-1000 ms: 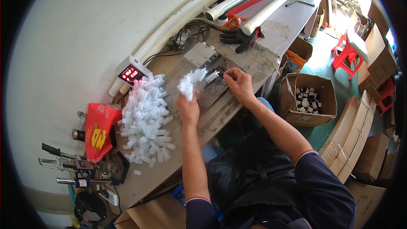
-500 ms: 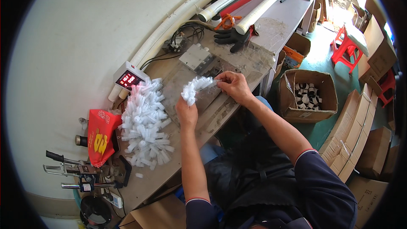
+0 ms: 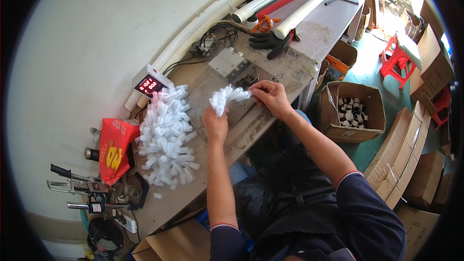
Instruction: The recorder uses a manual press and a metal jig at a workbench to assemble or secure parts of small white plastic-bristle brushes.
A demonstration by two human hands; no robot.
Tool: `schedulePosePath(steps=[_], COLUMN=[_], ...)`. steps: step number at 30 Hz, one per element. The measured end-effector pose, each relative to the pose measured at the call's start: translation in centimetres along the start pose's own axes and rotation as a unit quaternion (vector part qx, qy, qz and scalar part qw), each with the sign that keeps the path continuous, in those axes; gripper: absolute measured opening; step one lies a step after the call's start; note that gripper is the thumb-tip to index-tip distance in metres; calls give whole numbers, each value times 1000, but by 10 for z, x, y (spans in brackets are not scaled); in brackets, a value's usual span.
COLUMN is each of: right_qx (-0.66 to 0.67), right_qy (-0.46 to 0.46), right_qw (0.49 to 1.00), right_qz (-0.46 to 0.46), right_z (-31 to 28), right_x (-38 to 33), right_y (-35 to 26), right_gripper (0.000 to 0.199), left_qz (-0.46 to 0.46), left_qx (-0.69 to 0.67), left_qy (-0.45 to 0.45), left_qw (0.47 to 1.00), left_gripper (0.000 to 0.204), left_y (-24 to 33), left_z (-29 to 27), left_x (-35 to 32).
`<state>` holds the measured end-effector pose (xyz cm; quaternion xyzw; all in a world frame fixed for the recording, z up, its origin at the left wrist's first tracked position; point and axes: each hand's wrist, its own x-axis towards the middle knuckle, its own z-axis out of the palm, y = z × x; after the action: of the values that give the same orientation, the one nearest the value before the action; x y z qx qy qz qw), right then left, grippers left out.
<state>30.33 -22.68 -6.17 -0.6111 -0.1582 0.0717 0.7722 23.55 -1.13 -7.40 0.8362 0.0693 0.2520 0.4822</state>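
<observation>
Cluster of small white plastic pieces [image 3: 226,99] held above the workbench [image 3: 251,125], left hand [image 3: 216,124] gripping its lower end, right hand [image 3: 270,95] pinching the upper end. Larger white pile [image 3: 166,137] lies left, beside a red bag [image 3: 114,149].

sleeves: short, dark navy, thin red-and-white trim at each cuff
forearms: bare
left hand [image 3: 216,124]: ungloved
right hand [image 3: 271,97]: ungloved

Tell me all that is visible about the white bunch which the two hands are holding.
The white bunch is a cluster of small pale, plastic-looking pieces, too small to tell apart. It lies slanted above the grey workbench. The left hand grips its lower end; the right hand pinches its upper right end. A larger pile of similar white pieces lies apart, to its left.
</observation>
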Motion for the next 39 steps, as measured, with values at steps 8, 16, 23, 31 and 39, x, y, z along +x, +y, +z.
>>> schedulePosePath(steps=[8, 16, 23, 31, 39], right_qx=[-7, -10, 39, -11, 30], right_qy=[21, 36, -2, 2, -31], right_qw=[1000, 999, 999, 1000, 999], right_qz=[-7, 8, 3, 25, 15], right_z=[-1, -1, 2, -6, 1], right_x=[-1, -1, -1, -1, 7], right_y=[1, -3, -3, -1, 10], right_gripper=[14, 16, 18, 16, 11], left_qz=[-24, -16, -43, -106, -131], left_qx=[-20, -64, -76, -171, -275], left_qy=[-46, -51, -58, -89, -25], left_qw=[998, 997, 994, 976, 952], left_gripper=[18, 14, 16, 21, 18], left_y=[7, 14, 17, 32, 31], left_z=[0, 0, -6, -7, -30], left_x=[-3, -4, -2, -4, -23])
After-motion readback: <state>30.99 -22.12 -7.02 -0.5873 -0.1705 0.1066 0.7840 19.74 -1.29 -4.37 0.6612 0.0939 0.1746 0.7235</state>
